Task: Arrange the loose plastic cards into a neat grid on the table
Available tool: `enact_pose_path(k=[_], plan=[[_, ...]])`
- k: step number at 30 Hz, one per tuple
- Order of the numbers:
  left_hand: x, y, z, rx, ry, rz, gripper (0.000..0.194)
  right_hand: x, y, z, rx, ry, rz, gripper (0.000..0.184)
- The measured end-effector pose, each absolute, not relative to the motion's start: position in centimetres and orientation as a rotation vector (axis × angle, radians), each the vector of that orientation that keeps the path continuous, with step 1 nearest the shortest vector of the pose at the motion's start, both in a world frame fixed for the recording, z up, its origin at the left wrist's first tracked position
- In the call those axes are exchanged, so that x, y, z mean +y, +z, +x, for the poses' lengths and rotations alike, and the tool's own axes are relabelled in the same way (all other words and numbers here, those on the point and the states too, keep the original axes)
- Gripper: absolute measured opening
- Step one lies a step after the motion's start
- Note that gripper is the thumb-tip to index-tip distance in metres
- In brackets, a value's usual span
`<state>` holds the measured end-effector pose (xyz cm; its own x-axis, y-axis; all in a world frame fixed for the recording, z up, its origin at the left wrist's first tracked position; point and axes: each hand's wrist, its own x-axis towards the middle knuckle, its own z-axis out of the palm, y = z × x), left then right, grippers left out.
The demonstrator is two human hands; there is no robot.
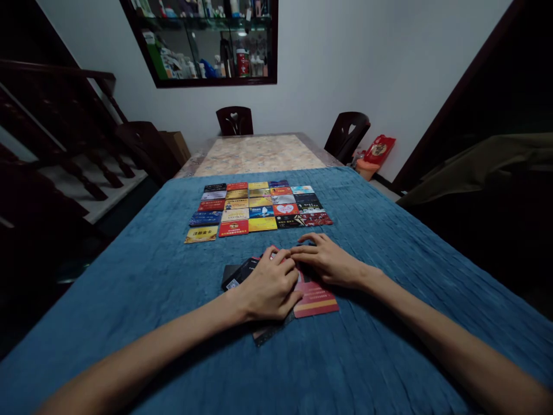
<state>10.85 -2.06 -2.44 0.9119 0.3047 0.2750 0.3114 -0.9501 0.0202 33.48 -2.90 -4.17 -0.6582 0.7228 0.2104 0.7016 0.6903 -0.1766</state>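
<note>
My left hand (274,285) lies palm down on a loose pile of cards, its fingers curled over some of them. A black card (242,272) with a white square code sticks out at its left. Below its thumb, a dark card edge (270,333) shows. My right hand (330,259) rests at the pile's right side, fingers stretched toward the left fingertips. Under and in front of it is a red card (317,301) with a yellow stripe. Just beyond the hands, several colourful cards (261,225) are laid out in rows. What lies under my left palm is hidden.
A blue cloth (142,276) covers the near part of the table; the patterned tabletop (263,154) shows beyond it. Dark chairs (234,121) stand around the far end. A red bag (380,150) is at the right wall, a stair railing (56,72) at the left.
</note>
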Motion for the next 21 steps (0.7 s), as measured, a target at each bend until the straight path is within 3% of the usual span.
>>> enact_pose_path(k=[6,14,21], plan=[[-2.6,-2.8,11.1,-0.545,-0.405,-3.013,0.032,-2.7,-4.1,34.8,-2.619,-0.033,-1.206,0.044],[-3.6,-2.8,11.8,-0.707,-0.382,-2.945,0.044,-3.0,-3.7,35.0,-2.607,-0.067,-1.186,0.032],[-4.1,-3.0,13.0,-0.873,-0.339,-2.851,0.049,-3.0,-3.6,35.1,-2.586,0.04,-1.134,0.042]])
